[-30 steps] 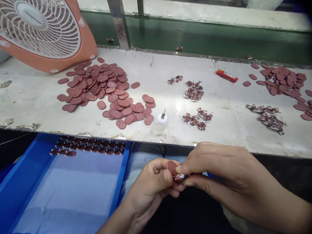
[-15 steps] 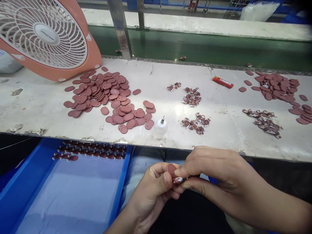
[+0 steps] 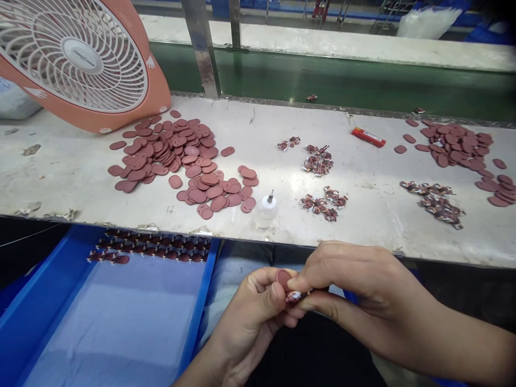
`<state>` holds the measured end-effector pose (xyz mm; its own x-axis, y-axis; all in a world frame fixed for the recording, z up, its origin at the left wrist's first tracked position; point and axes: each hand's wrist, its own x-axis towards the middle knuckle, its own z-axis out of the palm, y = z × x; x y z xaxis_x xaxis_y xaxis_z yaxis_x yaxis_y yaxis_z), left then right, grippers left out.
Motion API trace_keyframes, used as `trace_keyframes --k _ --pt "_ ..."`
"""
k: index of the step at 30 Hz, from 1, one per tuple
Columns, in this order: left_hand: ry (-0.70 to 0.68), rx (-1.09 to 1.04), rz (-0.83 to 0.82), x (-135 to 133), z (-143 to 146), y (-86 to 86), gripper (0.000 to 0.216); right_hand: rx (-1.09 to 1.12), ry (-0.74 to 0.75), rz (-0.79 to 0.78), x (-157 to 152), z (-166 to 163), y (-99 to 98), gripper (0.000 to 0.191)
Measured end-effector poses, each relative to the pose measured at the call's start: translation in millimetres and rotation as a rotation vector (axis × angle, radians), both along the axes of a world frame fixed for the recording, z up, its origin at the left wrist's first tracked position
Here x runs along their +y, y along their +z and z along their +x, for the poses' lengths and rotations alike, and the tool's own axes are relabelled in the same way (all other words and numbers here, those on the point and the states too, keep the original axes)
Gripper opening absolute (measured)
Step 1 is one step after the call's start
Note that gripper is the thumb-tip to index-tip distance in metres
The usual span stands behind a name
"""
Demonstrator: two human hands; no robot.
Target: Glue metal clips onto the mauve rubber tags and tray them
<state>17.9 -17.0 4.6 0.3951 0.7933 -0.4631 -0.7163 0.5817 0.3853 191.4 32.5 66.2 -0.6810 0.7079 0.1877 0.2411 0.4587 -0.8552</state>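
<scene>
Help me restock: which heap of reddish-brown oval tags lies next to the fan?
The big heap of oval tags at the bench's left end, touching the fan; the other heap lies far right, past the red lighter.

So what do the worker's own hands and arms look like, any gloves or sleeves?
Both are bare. The left hand and the right hand wear no gloves, and no rings or watch show. Both forearms are uncovered as far as the picture reaches, with no sleeve in view. The fingernails are short and unpainted.
</scene>
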Motion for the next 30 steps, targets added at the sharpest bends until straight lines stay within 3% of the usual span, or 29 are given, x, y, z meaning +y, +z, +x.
trace_keyframes --k 9,17,23,27,30 --pt "0.028 0.029 -0.076 -2 -2 -3.9 0.029 -0.020 -0.023 -0.007 2 -3 -5.6 0.016" --pt "0.013 -0.018 -0.030 -3 -7 -6.8 0.031 -0.048 0.042 0.018 6 -6 0.5 0.015" --pt "-0.009 -0.057 -0.023 -3 -12 -12.2 0.036 -0.086 -0.020 0.139 4 -3 6.8 0.038" --pt "-0.014 -0.130 0.004 -3 -15 -16.8 0.034 -0.071 -0.029 0.091 4 -5 0.1 0.023" --pt "-0.007 -0.154 0.019 -3 -17 -18.6 0.033 -0.045 -0.008 0.049 3 -9 -5.5 0.025"
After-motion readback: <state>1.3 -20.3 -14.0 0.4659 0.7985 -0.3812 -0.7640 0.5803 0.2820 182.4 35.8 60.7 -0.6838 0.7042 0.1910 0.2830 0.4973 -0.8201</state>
